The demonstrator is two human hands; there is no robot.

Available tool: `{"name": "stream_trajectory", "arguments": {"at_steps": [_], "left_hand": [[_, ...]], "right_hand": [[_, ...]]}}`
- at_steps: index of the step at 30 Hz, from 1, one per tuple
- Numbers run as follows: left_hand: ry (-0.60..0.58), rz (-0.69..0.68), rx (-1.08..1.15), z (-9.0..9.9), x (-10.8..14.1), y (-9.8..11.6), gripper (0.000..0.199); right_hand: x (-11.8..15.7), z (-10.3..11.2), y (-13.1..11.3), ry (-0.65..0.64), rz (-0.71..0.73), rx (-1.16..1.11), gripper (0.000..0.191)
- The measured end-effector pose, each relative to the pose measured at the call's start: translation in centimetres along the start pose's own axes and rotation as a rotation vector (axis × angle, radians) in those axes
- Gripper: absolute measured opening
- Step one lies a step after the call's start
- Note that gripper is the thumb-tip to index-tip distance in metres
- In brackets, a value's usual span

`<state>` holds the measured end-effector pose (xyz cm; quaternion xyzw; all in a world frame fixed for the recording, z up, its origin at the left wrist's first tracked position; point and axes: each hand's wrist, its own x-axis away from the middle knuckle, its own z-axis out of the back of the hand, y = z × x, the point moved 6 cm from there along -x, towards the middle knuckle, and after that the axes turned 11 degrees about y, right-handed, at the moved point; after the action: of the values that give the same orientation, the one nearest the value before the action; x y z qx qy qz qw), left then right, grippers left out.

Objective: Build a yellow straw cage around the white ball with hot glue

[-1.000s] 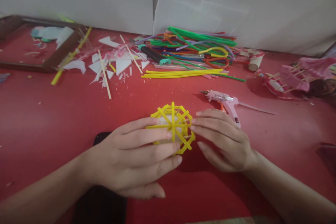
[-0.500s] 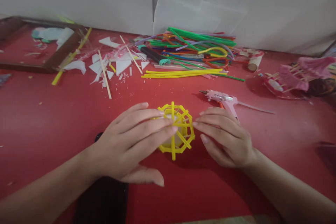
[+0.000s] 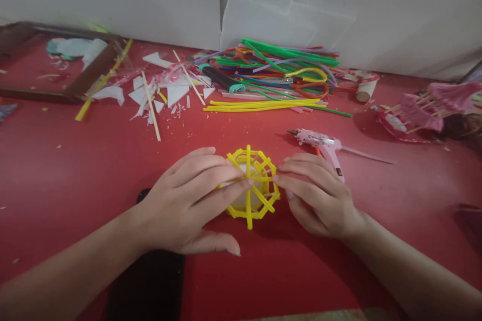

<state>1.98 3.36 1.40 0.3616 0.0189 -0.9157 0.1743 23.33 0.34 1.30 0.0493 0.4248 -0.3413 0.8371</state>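
A round yellow frame (image 3: 266,202) made of pipe-cleaner strips, with crossing spokes over a whitish middle, stands on the red table (image 3: 226,281). My left hand (image 3: 192,195) reaches over its left side, fingers stretched out and a fingertip resting on the spokes near the centre; the thumb is spread apart below. On the right, my right hand (image 3: 320,193) has its fingers slightly bent and apart, with the index fingertip at the right rim. Neither hand is gripping anything visible. The left part of the frame is hidden under my left fingers.
Behind the right hand lies a pink glue gun (image 3: 320,141). Yellow pipe cleaners (image 3: 263,106) and a coloured pile (image 3: 278,65) are farther back. White scraps (image 3: 176,94) lie back left. A black phone-like object (image 3: 150,281) is beneath the left forearm. A pink model (image 3: 422,110) stands right.
My left index finger stays by the centre while the other fingers have drawn back and bent a little. My right hand has shifted slightly left, its fingertip now at the rim.
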Motion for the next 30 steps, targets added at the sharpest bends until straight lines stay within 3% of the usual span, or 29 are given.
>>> {"name": "stream_trajectory", "arguments": {"at_steps": [5,9,11,14,17,20,24,30], "left_hand": [[0.016,0.000,0.042,0.1,0.0,-0.1,0.075],[0.056,0.005,0.064,0.4,-0.3,-0.4,0.076],[0.081,0.052,0.089,0.5,-0.3,-0.8,0.079],[0.110,0.150,0.119,0.3,-0.3,-1.6,0.086],[0.117,0.262,0.134,-0.1,0.0,-2.4,0.103],[0.066,0.349,0.158,-0.8,0.5,-2.9,0.112],[-0.016,0.403,0.196,-1.5,0.8,-3.2,0.108],[-0.035,0.432,0.279,-1.8,1.1,-3.3,0.102]], "right_hand": [[-0.6,0.5,0.2,0.011,-0.034,-0.006,0.039],[-1.4,4.9,3.3,0.129,-0.216,0.216,0.025],[-0.9,7.5,5.3,0.091,-0.316,0.364,0.014],[1.1,9.8,7.3,-0.005,-0.426,0.412,0.017],[3.7,9.4,7.2,-0.089,-0.427,0.365,0.018],[6.0,7.9,6.4,-0.130,-0.514,0.361,0.033],[7.3,6.8,5.5,-0.127,-0.559,0.418,0.032],[7.9,7.5,6.4,-0.063,-0.591,0.581,0.025]]}}
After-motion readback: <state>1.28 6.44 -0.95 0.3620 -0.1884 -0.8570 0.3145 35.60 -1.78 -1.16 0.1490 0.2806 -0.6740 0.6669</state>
